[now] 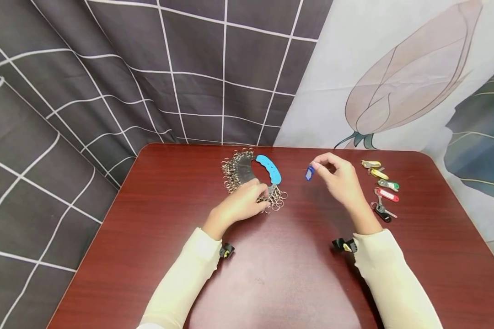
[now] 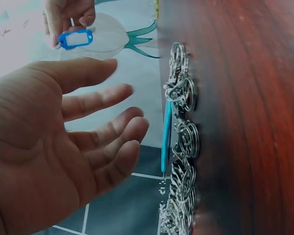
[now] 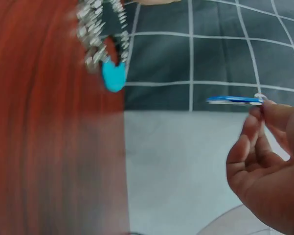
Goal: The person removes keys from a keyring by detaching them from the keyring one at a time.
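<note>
My right hand (image 1: 340,182) pinches a blue key tag (image 1: 309,173) by its ring end between thumb and fingertips, up above the table. In the right wrist view the tag (image 3: 235,100) is seen edge-on, with a thin pale strip along its underside. My left hand (image 1: 244,200), fingers loosely bent, hovers over the near end of a fan-shaped key ring holder. That holder has a blue handle (image 1: 269,169), a dark plate (image 1: 244,168) and many small metal rings (image 1: 276,201). Nothing lies within the left fingers in the left wrist view.
Right of the right hand lies a column of tagged keys: yellow tags (image 1: 379,174), a green tag (image 1: 389,185), a red tag (image 1: 387,195) and a black tag (image 1: 383,213). Dark checked cloth (image 1: 197,87) and a pale printed cloth (image 1: 321,82) hang behind the reddish-brown table (image 1: 169,183).
</note>
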The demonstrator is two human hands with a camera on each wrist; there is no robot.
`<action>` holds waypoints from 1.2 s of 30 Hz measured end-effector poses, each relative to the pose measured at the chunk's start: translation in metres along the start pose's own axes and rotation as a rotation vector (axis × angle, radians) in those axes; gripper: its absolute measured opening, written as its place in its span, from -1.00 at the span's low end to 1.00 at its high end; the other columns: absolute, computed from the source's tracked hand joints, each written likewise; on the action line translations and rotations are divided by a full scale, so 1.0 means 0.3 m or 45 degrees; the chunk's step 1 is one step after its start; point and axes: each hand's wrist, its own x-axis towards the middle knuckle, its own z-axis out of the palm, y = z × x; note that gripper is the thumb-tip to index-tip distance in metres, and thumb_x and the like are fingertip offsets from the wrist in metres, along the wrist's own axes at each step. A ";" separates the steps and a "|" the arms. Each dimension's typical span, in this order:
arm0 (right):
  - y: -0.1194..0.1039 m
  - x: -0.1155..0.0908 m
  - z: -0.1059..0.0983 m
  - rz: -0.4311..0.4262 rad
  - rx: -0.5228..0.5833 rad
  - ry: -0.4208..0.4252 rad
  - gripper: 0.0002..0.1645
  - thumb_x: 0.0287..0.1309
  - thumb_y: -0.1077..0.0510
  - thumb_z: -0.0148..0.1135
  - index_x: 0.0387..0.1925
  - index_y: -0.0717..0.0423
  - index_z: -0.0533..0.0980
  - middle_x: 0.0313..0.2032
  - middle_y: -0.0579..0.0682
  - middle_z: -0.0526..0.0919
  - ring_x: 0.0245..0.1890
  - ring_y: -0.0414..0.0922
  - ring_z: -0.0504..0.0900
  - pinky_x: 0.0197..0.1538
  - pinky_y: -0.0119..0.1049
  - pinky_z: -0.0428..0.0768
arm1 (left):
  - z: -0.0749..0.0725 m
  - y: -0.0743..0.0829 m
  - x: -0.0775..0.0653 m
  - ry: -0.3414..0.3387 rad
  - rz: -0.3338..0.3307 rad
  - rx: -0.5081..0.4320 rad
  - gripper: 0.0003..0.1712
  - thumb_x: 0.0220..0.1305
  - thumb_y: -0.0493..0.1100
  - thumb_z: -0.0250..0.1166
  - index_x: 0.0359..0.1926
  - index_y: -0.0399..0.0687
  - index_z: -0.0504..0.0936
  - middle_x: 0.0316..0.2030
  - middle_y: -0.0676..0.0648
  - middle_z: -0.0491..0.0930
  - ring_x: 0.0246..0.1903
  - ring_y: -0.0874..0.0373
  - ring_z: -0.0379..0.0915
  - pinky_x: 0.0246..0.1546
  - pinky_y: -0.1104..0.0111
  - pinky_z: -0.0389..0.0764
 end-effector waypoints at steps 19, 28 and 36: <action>0.234 -0.160 -0.287 -0.091 -0.286 0.175 -0.89 0.11 0.18 0.37 -0.29 0.10 0.67 -0.41 -0.13 0.64 -0.47 -0.48 0.42 -0.36 -0.70 0.34 | -0.028 -0.056 -0.130 0.094 0.088 0.190 -0.51 0.27 0.11 0.25 0.09 -0.09 0.52 -0.03 -0.03 0.48 -0.11 0.13 0.40 -0.04 0.22 0.55; 0.311 -0.261 -0.378 -0.180 -0.513 0.047 -0.87 0.00 0.29 0.42 -0.36 0.06 0.66 -0.37 0.02 0.70 -0.33 -0.50 0.41 -0.29 -0.40 0.36 | -0.044 -0.111 -0.186 0.095 0.049 0.214 -0.37 0.26 0.16 0.25 0.21 -0.10 0.44 0.05 -0.08 0.48 0.04 0.03 0.40 0.09 0.12 0.50; 0.333 -0.286 -0.447 -0.494 -0.716 -0.187 -0.66 -0.32 0.34 0.51 -0.48 -0.05 0.56 -0.54 -0.23 0.48 -0.57 -0.29 0.34 -0.55 -0.27 0.37 | -0.058 -0.136 -0.238 0.067 0.042 0.249 -0.28 0.24 0.19 0.25 0.27 -0.15 0.40 0.12 -0.15 0.47 0.12 -0.08 0.39 0.18 0.03 0.45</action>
